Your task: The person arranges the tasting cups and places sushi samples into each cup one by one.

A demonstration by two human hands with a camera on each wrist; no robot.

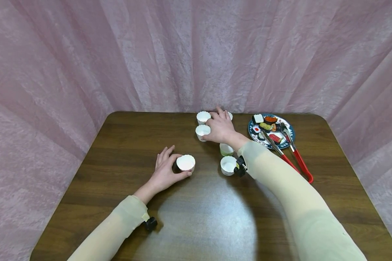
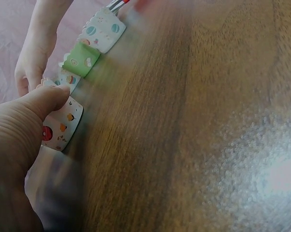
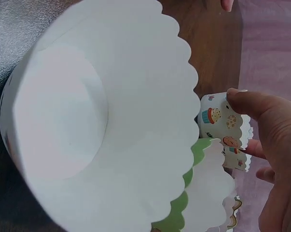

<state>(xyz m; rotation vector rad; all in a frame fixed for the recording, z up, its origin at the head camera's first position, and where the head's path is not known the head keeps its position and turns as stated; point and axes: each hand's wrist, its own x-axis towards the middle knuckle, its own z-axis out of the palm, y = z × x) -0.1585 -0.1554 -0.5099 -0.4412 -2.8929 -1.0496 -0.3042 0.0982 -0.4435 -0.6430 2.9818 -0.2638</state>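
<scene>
The left hand [image 1: 165,173] pinches one cup [image 1: 186,163], the right hand [image 1: 220,129] another cup [image 1: 201,131], where a nudge could topple neighbouring cups [image 1: 203,117].

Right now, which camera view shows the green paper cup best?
The left wrist view, because there the green paper cup shows its printed outside, mostly uncovered. The head view shows it small, partly hidden by the right arm. In the right wrist view, a nearer white cup covers much of it, leaving some rim and inside.
</scene>
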